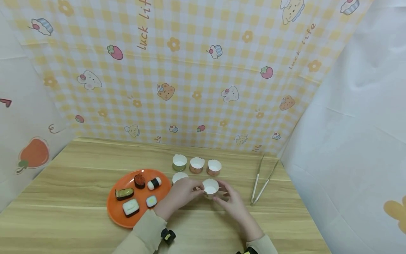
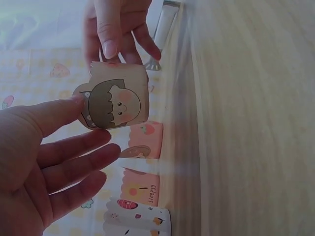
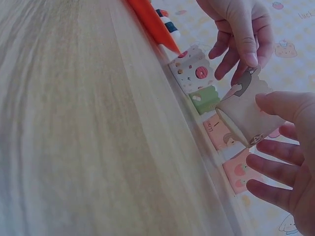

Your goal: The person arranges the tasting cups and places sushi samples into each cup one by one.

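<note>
Between my hands is a small paper baking cup (image 1: 210, 187), pale outside with a scalloped rim; the left wrist view shows a dark-haired cartoon face on its side (image 2: 123, 104). My left hand (image 1: 184, 192) pinches it near the rim from the left, the other fingers loosely spread. From the right, my right hand (image 1: 234, 203) holds it with the thumb on its wall, as the right wrist view shows. The cup (image 3: 246, 110) is tilted in that view. Partly behind my left hand stands a white patterned cup (image 3: 193, 71).
Behind are a green cup (image 1: 179, 166) and two pink cups (image 1: 196, 165), side by side. An orange plate (image 1: 115, 208) with several sushi pieces lies on the left, close to my left forearm. Metal tongs (image 1: 264, 184) lie spread on the right. A checked cloth (image 1: 190, 113) hangs behind the table.
</note>
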A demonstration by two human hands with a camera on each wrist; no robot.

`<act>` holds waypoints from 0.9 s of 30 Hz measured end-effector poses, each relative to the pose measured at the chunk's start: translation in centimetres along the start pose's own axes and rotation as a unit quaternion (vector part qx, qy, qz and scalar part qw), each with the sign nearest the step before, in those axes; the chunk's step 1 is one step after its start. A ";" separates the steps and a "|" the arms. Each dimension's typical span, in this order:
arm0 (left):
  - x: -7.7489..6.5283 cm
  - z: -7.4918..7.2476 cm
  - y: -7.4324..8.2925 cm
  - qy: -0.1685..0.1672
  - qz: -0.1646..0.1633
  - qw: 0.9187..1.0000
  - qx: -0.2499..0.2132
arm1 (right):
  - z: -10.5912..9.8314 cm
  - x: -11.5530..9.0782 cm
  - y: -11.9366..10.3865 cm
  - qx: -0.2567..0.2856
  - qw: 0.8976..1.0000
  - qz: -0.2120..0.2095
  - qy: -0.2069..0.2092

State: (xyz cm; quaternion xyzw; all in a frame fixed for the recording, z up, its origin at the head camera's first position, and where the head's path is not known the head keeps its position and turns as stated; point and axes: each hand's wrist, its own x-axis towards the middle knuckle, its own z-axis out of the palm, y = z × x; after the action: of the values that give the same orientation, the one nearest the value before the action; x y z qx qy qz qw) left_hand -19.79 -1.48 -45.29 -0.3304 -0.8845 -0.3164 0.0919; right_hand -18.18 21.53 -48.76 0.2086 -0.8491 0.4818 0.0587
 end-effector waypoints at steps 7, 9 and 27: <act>-0.1 -0.5 -0.1 -0.004 -0.011 1.000 0.019 | -0.1 0.0 -0.2 -0.008 1.000 0.006 0.000; -0.1 -0.6 -0.2 -0.003 -0.013 1.000 0.026 | -0.2 0.0 -0.2 -0.009 1.000 0.012 0.004; 0.6 -1.2 -0.8 0.009 -0.022 0.997 0.076 | -2.7 0.1 -0.2 -0.046 0.993 0.036 0.103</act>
State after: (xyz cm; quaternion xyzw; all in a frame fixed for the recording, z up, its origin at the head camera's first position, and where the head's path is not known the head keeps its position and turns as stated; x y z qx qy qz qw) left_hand -20.78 -2.41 -44.52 -0.3000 -0.9121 -0.2536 0.1172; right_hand -18.42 23.71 -47.12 0.1237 -0.8669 0.4628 0.1380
